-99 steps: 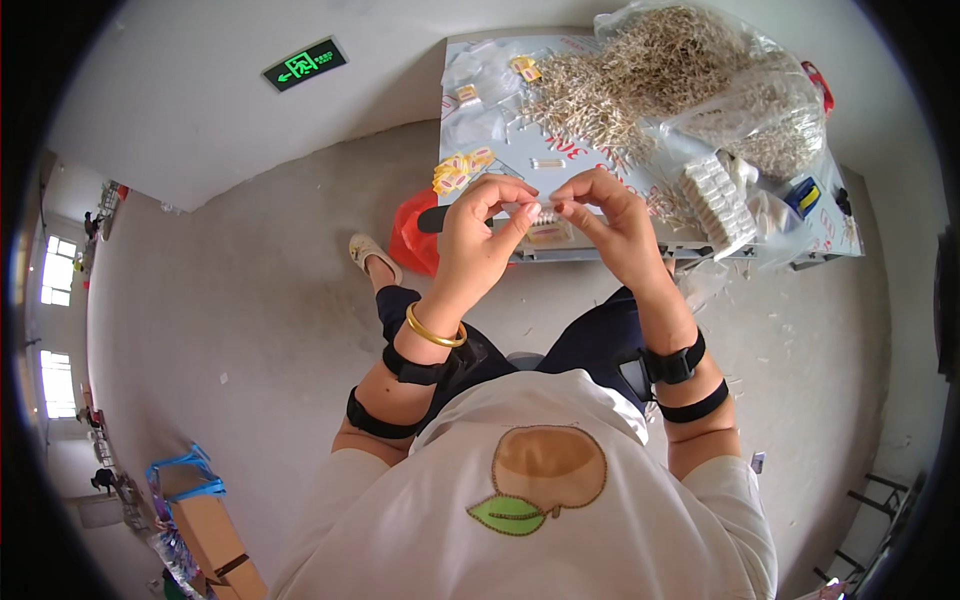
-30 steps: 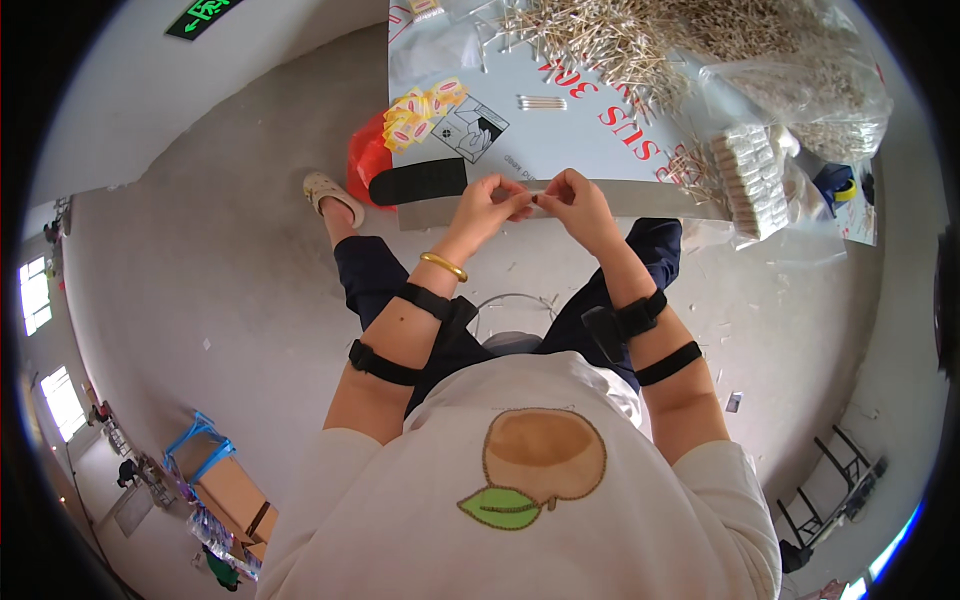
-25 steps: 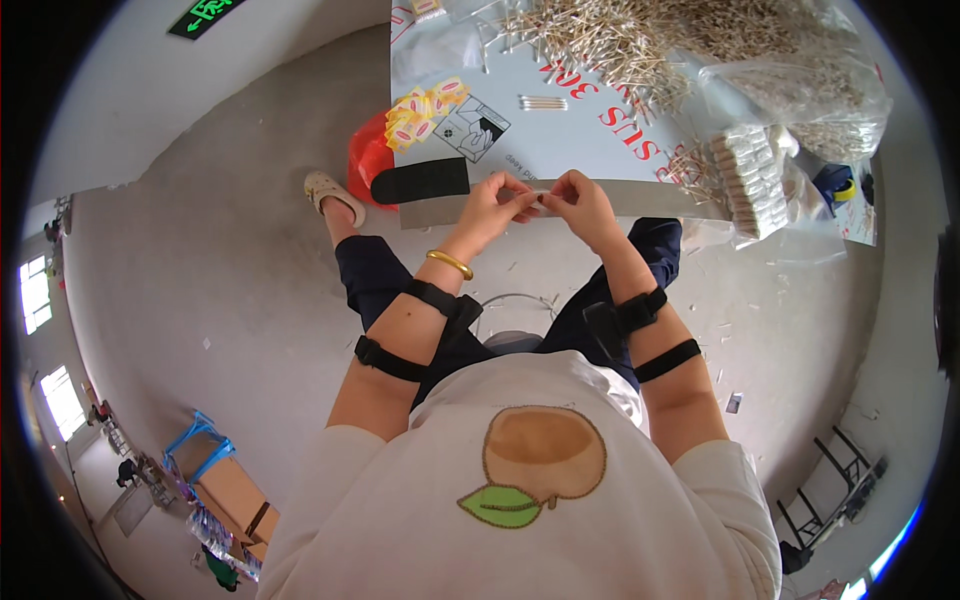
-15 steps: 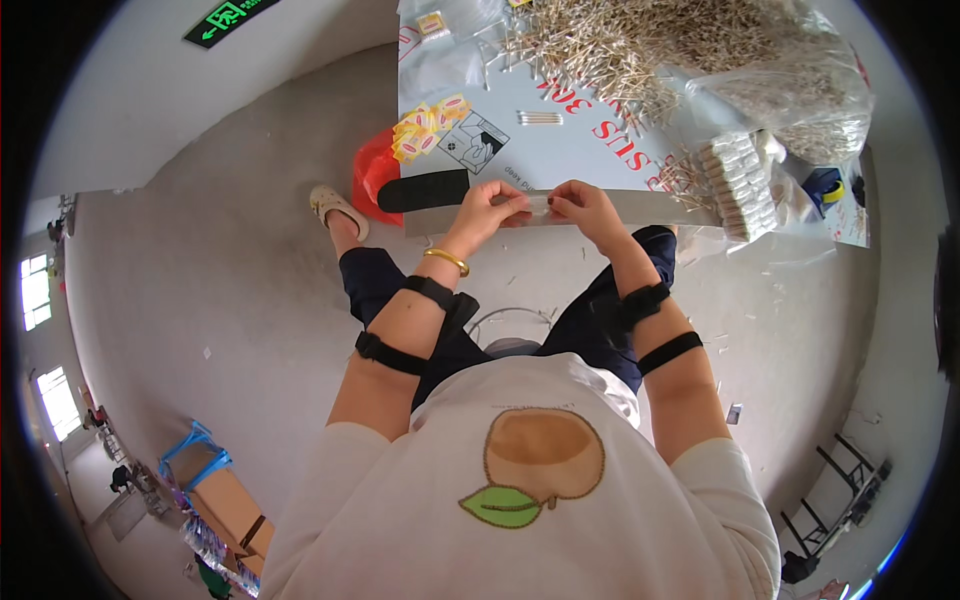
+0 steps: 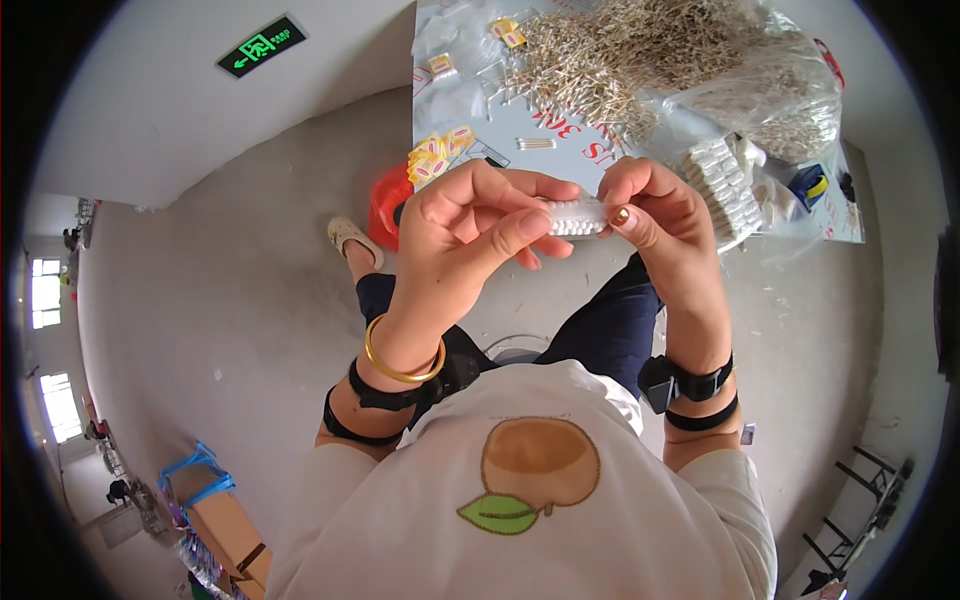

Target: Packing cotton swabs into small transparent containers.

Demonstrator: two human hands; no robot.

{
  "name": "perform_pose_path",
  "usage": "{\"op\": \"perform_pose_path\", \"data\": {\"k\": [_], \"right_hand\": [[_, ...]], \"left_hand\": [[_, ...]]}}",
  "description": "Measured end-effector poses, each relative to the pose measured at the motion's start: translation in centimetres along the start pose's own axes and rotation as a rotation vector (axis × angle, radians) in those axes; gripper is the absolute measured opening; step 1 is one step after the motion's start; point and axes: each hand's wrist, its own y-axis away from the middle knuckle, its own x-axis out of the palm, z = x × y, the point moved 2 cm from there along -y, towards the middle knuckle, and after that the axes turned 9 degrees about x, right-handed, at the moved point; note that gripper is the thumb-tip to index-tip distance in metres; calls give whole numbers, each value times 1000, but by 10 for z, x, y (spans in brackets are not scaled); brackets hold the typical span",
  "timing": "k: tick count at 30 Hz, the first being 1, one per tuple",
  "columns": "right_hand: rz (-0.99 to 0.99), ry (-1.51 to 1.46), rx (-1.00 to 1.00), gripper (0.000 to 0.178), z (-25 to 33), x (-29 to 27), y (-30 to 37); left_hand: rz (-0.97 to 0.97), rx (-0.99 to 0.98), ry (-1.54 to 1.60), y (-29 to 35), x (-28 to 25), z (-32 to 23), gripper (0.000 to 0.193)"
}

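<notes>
Raised close above the table's near edge is a small clear bag of cotton swabs (image 5: 577, 222), its white tips showing in rows. My left hand (image 5: 450, 235) pinches one end between thumb and fingers. The other end is gripped by my right hand (image 5: 680, 225), thumb in front and bent fingers behind. Beyond my hands, a short row of loose cotton swabs (image 5: 536, 143) lies on the tabletop. Yellow and white cards (image 5: 440, 155) are spread past my left hand. A stack of bagged swabs (image 5: 718, 185) stands to the right of my right hand.
A large heap of cotton swabs (image 5: 600, 65) covers the table's far part, beside a clear plastic bag (image 5: 785, 110) of more. At the right is a blue tape dispenser (image 5: 808, 187). A red bag (image 5: 385, 200) hangs by the left edge; cardboard boxes (image 5: 225, 520) stand lower left.
Both hands have come up from the table's edge toward me, bringing the bag of swabs with them. Its white tips now show clearly. The view has shifted slightly.
</notes>
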Motion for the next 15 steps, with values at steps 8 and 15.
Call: {"op": "perform_pose_path", "data": {"k": [8,15], "right_hand": [[-13,-29,-120,12,29,21,31],[-88,52,-256,10,39,35,55]], "left_hand": [[41,82,-59,18,27,-33,12],[22,205,-163,33,47,-43,11]]}}
